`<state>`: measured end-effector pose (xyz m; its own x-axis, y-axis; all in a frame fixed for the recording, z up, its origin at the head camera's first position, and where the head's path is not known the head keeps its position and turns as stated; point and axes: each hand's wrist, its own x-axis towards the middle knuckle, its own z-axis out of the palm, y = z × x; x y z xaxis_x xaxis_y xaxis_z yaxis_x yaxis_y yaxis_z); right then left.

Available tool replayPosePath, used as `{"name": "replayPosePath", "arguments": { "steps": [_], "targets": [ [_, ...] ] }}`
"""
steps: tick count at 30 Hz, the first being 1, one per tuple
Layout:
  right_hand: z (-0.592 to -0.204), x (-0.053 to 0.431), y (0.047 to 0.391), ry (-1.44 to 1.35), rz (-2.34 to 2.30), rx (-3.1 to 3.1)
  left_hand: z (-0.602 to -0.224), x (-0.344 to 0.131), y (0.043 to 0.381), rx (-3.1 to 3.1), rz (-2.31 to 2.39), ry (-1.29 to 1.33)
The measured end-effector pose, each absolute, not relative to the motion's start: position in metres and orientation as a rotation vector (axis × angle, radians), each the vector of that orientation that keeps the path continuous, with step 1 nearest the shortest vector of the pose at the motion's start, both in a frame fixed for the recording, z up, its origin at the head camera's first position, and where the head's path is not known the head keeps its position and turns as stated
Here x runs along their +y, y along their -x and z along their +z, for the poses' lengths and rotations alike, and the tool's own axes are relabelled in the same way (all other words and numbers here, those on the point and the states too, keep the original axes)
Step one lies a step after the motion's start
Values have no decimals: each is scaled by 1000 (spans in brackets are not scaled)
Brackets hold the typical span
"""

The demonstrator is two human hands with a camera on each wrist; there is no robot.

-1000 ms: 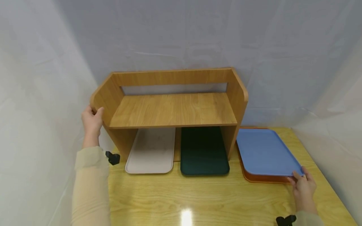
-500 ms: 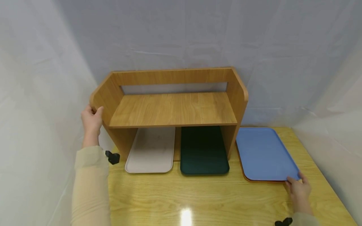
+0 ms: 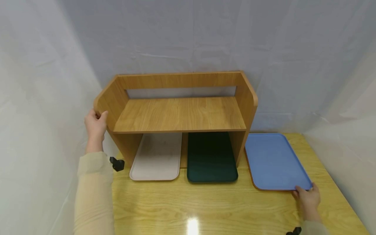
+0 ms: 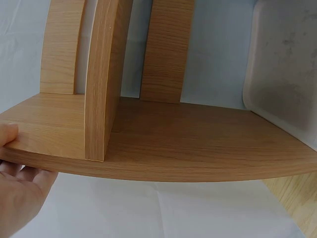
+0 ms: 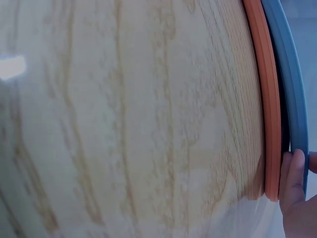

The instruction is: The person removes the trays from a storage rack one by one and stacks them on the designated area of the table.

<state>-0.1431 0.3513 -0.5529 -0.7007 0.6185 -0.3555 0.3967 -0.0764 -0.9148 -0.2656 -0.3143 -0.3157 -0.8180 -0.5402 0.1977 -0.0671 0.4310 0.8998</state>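
Observation:
My left hand (image 3: 95,125) grips the front edge of the left side panel of a wooden desktop shelf (image 3: 179,114); in the left wrist view the thumb lies on one face and the fingers behind. At the right, my right hand (image 3: 307,199) pinches the near right corner of a blue tray (image 3: 277,163). That tray lies over an orange tray (image 5: 270,109), of which the head view shows only a thin rim. In the right wrist view a narrow dark gap runs between the two trays, with fingertips (image 5: 297,161) at the blue rim.
Under the shelf board lie a pale beige tray (image 3: 157,160) on the left and a dark green tray (image 3: 212,160) on the right, both jutting out in front. The wooden table (image 3: 164,209) reaches forward. Whitish sheeting (image 3: 293,65) hangs behind and at both sides.
The right hand has lowered the blue tray's near edge and shifted slightly toward me and left, covering most of the orange tray. The left hand has stayed put on the shelf.

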Motion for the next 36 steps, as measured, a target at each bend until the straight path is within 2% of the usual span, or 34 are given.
{"name": "replayPosePath", "arguments": {
  "steps": [7, 18, 36],
  "targets": [
    [-549, 356, 143, 1111, 1555, -2343, -314, -314, 264, -2234, -1375, -511],
    [-546, 357, 144, 1140, 1915, -2009, -316, -313, 266, -2218, -1361, -503],
    [-552, 358, 147, 1261, 2055, -1753, -316, -313, 266, -2219, -1359, -502]
  ]
}}
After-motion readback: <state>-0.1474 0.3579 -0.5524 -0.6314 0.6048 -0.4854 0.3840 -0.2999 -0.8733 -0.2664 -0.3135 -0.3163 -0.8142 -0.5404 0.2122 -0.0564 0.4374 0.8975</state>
